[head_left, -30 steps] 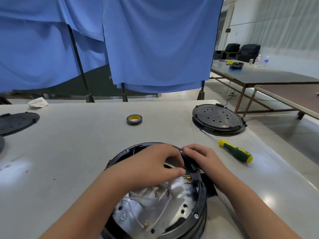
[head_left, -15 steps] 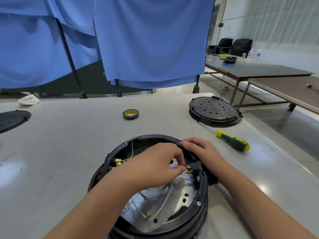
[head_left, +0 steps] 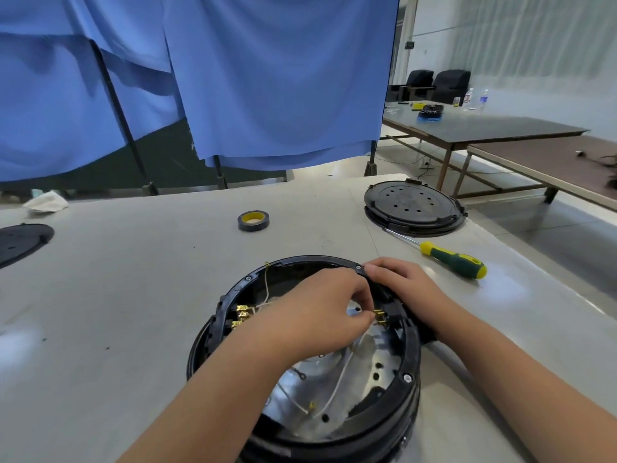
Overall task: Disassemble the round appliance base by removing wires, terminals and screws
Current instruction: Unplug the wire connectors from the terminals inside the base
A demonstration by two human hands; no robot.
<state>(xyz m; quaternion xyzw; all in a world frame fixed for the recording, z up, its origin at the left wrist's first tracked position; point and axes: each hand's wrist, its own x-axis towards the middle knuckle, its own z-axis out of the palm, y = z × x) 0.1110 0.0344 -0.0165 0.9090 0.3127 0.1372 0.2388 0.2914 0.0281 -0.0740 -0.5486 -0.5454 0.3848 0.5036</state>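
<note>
Round appliance base (head_left: 409,359) sits open side up at near edge of tabletop (head_left: 140,295), interior exposed for access. I note left hand (head_left: 320,312) reaching across cavity, fingertips pinching brass terminal (head_left: 380,316) at right inner wall; judged a pull-off grip. Right hand (head_left: 404,289) draped over right rim, fingers curled on it, I judge to brace base against pull. White wires (head_left: 337,385) lie loose on metal plate. Screwdriver (head_left: 450,260) idle toward right edge.

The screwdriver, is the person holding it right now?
No, the screwdriver lies on the table, apart from both hands, which are at the round base.
</note>
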